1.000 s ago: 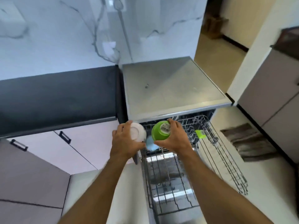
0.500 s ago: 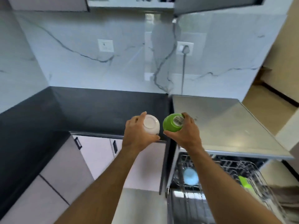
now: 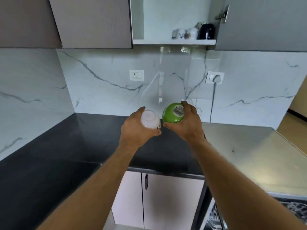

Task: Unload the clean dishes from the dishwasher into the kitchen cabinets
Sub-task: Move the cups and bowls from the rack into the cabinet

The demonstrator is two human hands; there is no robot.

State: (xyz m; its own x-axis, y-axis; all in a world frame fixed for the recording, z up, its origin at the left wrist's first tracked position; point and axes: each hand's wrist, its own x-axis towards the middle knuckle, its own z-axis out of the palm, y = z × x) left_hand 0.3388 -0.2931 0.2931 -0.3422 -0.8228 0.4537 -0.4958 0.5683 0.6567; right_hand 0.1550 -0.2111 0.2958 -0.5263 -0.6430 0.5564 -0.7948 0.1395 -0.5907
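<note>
Your left hand (image 3: 137,128) grips a white bowl (image 3: 150,120); your right hand (image 3: 187,123) grips a green bowl (image 3: 173,113). You're carrying them; next likely lift both onto the open cabinet shelf (image 3: 174,42).

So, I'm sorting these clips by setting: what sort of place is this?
A home kitchen, most likely. A black countertop runs along a marble-look backsplash, an open wall cabinet holds cups, and a dishwasher rack shows at lower right.

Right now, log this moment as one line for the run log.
step: carrying to cabinet | left hand: holds white cup | right hand: holds green bowl | open upper cabinet: mugs on shelf
</note>
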